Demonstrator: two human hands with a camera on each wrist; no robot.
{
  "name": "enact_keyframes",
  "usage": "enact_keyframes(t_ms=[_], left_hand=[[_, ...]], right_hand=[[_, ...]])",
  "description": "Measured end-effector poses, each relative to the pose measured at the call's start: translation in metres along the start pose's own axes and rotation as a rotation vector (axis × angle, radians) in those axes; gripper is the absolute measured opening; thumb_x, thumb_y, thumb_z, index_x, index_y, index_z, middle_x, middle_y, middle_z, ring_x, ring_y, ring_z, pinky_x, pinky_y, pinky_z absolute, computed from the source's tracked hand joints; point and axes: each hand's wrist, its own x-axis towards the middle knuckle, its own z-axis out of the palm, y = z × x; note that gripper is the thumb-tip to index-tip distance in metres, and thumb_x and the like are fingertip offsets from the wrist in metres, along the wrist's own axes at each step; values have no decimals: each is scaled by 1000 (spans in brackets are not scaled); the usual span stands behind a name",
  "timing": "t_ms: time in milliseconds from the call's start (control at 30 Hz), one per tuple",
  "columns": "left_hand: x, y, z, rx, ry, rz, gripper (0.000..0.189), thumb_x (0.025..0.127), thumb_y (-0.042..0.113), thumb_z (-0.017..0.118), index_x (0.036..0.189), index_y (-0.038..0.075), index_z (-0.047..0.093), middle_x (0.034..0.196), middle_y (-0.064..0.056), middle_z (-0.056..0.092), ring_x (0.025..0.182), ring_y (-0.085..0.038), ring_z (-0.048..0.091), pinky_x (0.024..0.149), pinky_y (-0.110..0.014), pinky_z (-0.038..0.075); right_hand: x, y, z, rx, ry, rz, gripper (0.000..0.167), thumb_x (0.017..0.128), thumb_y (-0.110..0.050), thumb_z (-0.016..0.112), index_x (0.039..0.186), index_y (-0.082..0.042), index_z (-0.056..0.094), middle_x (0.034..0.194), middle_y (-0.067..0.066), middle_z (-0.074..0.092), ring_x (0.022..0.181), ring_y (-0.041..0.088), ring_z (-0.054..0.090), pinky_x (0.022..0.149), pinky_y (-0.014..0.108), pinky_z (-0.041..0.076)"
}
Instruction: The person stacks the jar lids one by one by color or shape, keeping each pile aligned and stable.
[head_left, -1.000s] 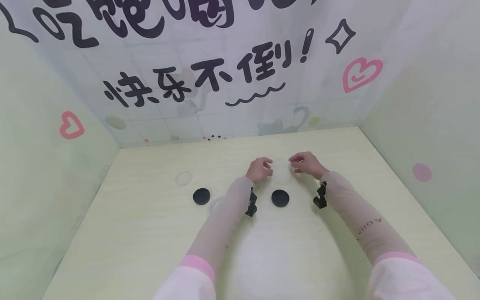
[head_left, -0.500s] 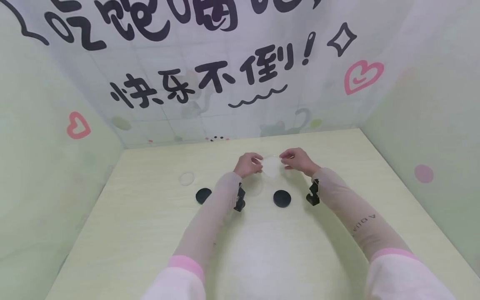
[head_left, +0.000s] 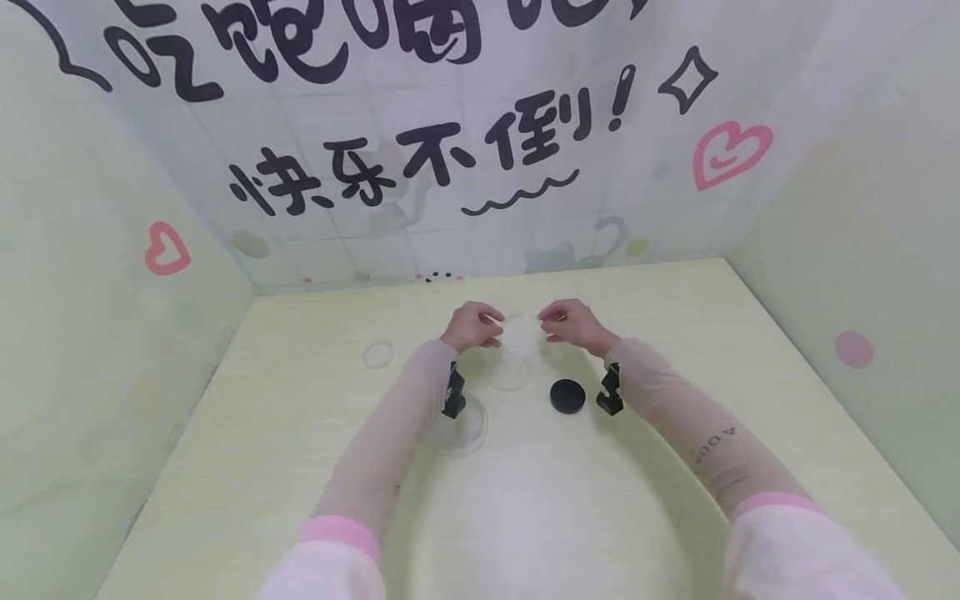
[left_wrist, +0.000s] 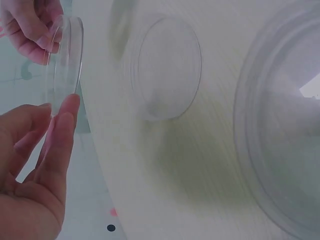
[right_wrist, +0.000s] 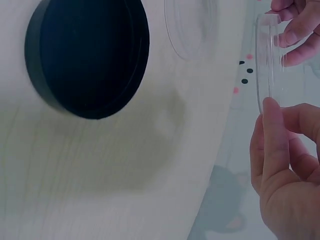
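Observation:
Between my two hands is a clear, shallow petri dish (head_left: 521,335), raised above the table with its edge showing in both wrist views. My left hand (head_left: 471,326) pinches one side of its rim between thumb and fingers. The opposite side is pinched by my right hand (head_left: 577,326). Below it on the table lies another clear round dish (left_wrist: 167,70). A black, shallow round lid-like piece (head_left: 567,397) sits nearer me, its hollow side visible in the right wrist view. Close to my left wrist is a larger-looking clear dish (head_left: 463,427), partly covered by the arm.
Farther left on the pale wooden table (head_left: 600,517) lies one more clear round piece (head_left: 378,355). A printed cloth (head_left: 420,233) stands along the table's back edge, with pale walls at both sides.
Both hands have moved left together with the petri dish, which now sits above the clear dish on the table. My left arm now covers the second black piece.

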Motion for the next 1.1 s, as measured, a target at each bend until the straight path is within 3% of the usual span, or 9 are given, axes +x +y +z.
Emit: enact_keyframes(t_ms=[300,633,833,1100], left_hand=[[-7,-14,-22,-20,-36,-73,25,81,2,60,106,-2,59,91,-16,59,59,-15,62,65,-29,52],[-25,-26,-37,-42,-38,-112,29,82,3,60,110,-4,57,94,-19,60,61,-15,63,68,-33,52],[-36,-35,-44,-62,-54,-109,30,83,2,59,111,-6,55,94,-21,59,67,-21,64,71,-36,51],[-44,-57,-49,-71,-80,-102,30,82,3,60,111,-4,55,89,-17,59,63,-16,63,65,-31,52]], right_hand=[[4,-9,21,31,-66,-16,23,84,4,52,105,14,52,93,19,53,92,35,54,71,29,51],[7,-16,43,19,-99,4,22,83,5,53,104,13,53,90,15,53,81,22,55,70,27,51],[8,-16,56,33,-129,10,23,83,5,54,104,13,53,90,15,54,81,22,56,70,27,51],[9,-16,71,-3,-167,4,21,81,6,56,102,11,55,88,15,57,77,21,58,67,26,52]])
